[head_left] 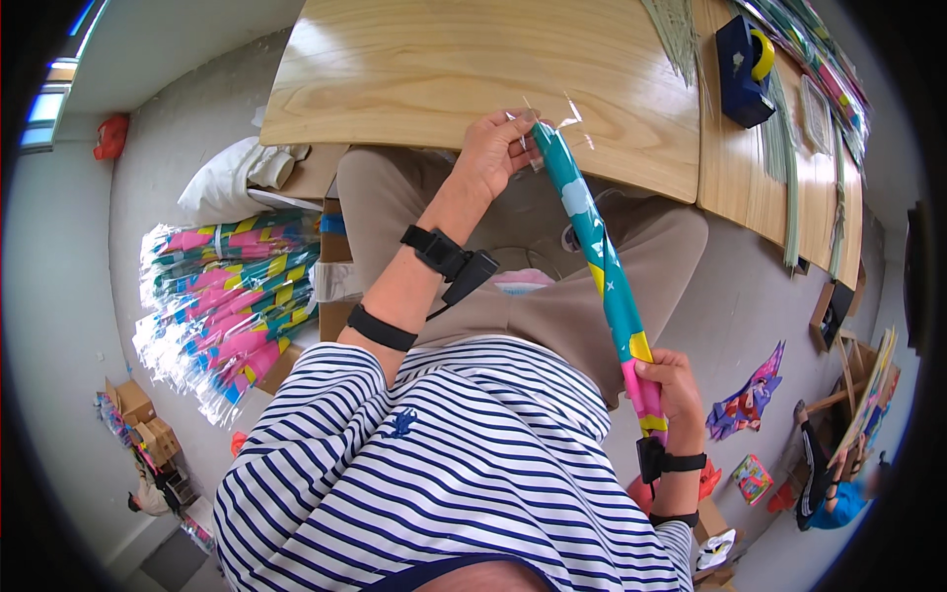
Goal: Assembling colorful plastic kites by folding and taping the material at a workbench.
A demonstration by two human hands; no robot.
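A long, slim roll of printed fabric (589, 227), teal with pink, yellow and white patches, slants across my lap. My left hand (490, 156) pinches its upper end at the table edge, where clear plastic film (569, 113) sticks out past the fabric. Lower down, my right hand (675, 390) is wrapped around the pink and yellow part, thumb on top. The roll's lowest end is partly hidden by the right wrist. A black strap with a small device sits on each wrist.
The wooden table (473, 59) lies ahead. At its right are a blue tape dispenser (742, 79), thin pale rods (786, 178) and more wrapped rolls (824, 69). A pile of similar rolls (232, 296) is at my left. Another person (837, 503) is far right.
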